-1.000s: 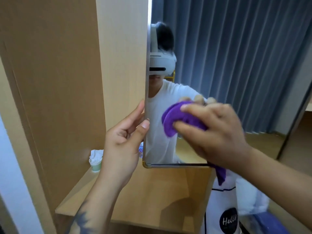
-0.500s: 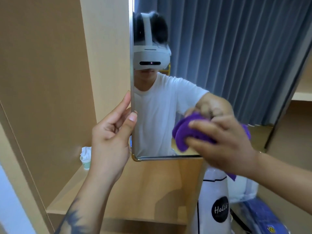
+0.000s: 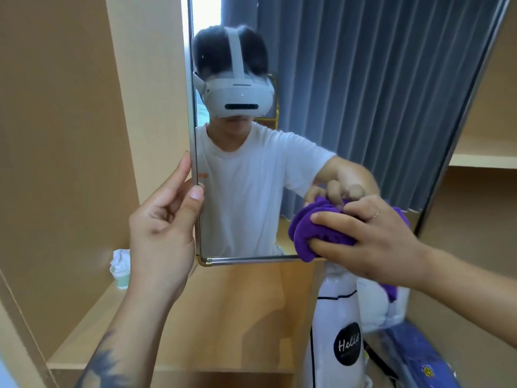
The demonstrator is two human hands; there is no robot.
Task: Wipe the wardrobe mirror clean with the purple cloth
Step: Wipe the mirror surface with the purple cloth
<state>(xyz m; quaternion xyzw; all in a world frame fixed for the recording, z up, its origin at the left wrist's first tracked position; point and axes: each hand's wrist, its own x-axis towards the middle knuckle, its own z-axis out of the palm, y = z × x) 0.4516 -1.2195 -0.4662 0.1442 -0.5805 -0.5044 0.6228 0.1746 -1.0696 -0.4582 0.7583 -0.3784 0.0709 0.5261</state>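
The wardrobe mirror (image 3: 349,107) hangs upright in a thin metal frame, with a person in a white shirt and blue curtains reflected in it. My left hand (image 3: 162,228) pinches the mirror's left edge between thumb and fingers, low on the frame. My right hand (image 3: 372,239) grips the bunched purple cloth (image 3: 316,233) and presses it against the glass near the bottom edge, right of centre. A tail of the cloth hangs below my wrist.
A wooden shelf (image 3: 223,317) runs under the mirror, with a small cup holding crumpled tissue (image 3: 120,268) at its back left. A white bag with a black round label (image 3: 340,331) and a blue package (image 3: 419,357) stand at the lower right. Wooden wardrobe panels (image 3: 64,135) close the left side.
My right hand has carried the cloth down and to the right across the glass, towards the bottom edge. My left hand keeps its hold on the left frame.
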